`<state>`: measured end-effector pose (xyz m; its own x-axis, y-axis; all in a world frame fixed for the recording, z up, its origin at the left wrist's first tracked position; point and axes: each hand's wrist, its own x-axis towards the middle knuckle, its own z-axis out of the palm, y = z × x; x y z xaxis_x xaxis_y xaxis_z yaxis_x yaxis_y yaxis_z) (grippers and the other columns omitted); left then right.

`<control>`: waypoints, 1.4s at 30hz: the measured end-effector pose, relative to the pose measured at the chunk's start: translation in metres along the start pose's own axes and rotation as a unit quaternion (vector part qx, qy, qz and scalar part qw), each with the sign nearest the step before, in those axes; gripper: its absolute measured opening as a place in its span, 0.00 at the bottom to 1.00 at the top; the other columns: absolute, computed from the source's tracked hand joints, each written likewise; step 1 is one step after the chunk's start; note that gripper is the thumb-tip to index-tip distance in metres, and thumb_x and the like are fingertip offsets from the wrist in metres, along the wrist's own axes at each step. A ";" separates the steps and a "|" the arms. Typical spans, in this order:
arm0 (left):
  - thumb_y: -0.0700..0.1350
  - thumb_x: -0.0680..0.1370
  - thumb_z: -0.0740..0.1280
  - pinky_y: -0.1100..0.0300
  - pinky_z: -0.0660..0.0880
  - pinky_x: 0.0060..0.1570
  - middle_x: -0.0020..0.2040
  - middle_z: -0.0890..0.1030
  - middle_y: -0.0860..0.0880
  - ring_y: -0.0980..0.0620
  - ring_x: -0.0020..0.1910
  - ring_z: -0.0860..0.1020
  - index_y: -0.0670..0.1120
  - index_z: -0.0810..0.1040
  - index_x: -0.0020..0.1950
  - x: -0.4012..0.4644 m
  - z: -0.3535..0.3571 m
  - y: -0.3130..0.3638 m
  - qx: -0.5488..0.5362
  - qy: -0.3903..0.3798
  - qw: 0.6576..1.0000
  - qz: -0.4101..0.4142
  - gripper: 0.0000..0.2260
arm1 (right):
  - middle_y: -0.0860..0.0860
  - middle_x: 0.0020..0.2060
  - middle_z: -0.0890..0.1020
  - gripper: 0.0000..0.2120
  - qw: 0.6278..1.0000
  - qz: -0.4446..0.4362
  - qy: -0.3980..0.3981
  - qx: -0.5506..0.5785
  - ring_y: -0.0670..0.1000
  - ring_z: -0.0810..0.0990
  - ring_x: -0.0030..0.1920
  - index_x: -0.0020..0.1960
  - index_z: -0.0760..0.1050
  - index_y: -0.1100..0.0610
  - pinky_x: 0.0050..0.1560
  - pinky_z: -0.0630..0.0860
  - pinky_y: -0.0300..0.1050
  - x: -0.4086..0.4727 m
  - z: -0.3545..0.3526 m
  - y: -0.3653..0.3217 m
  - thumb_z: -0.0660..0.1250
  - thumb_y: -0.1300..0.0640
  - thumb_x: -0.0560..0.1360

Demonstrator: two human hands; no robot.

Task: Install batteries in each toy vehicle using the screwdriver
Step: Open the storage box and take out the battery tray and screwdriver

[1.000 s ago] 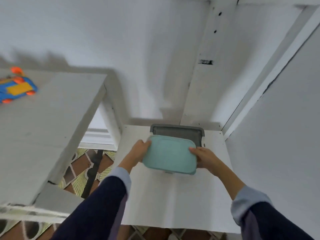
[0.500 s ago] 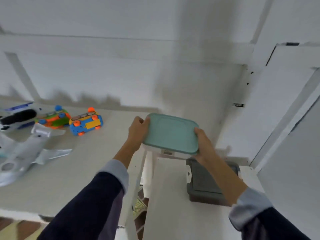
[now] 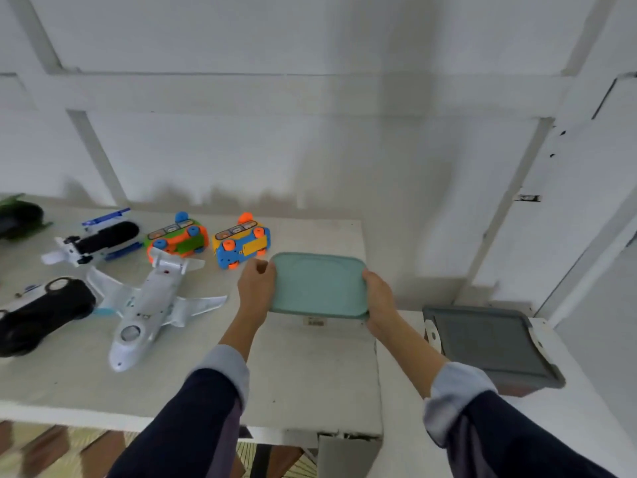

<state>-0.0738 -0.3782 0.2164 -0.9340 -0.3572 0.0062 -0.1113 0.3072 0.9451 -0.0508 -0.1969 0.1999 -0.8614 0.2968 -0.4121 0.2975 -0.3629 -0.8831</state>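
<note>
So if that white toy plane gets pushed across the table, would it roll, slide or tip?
The white toy plane lies flat with wings spread, so tipping seems unlikely. It looks like hard, light plastic, so it would probably slide or pivot. Its thin wings could catch the orange and green car nearby.

Teal lid on the container (image 3: 319, 284); silver-white toy plane (image 3: 148, 305); blue-and-yellow toy car (image 3: 241, 244) with orange wheels; green-and-orange toy car (image 3: 177, 238) with blue wheels; dark grey bin (image 3: 489, 343); navy sleeves with pale cuffs.
</note>
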 end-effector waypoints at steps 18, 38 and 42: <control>0.65 0.70 0.54 0.46 0.73 0.57 0.59 0.77 0.36 0.37 0.56 0.77 0.35 0.76 0.59 -0.029 0.035 0.001 0.345 -0.156 0.833 0.403 0.35 | 0.52 0.34 0.82 0.13 0.989 -0.110 -0.055 0.081 0.48 0.79 0.36 0.42 0.79 0.60 0.39 0.75 0.40 0.000 -0.003 0.021 0.57 0.59 0.79; 0.61 0.73 0.51 0.50 0.78 0.27 0.39 0.84 0.37 0.38 0.36 0.83 0.34 0.83 0.41 -0.025 0.067 -0.018 0.478 -0.030 0.716 0.508 0.34 | 0.52 0.44 0.79 0.14 0.973 -0.195 -0.038 -0.120 0.40 0.76 0.38 0.55 0.76 0.65 0.35 0.71 0.27 0.001 -0.009 0.026 0.55 0.59 0.81; 0.60 0.76 0.51 0.55 0.76 0.27 0.35 0.82 0.38 0.39 0.33 0.81 0.34 0.81 0.38 -0.024 0.063 -0.013 0.391 -0.052 0.766 0.507 0.32 | 0.52 0.45 0.79 0.12 0.974 -0.181 -0.029 -0.131 0.43 0.77 0.41 0.55 0.75 0.61 0.38 0.72 0.32 0.000 -0.008 0.025 0.55 0.58 0.81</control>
<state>-0.0710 -0.3178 0.1834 -0.6920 0.4747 0.5438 0.5582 0.8296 -0.0139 -0.0405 -0.1983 0.1761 -0.9493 0.3095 -0.0554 0.0572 -0.0032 -0.9984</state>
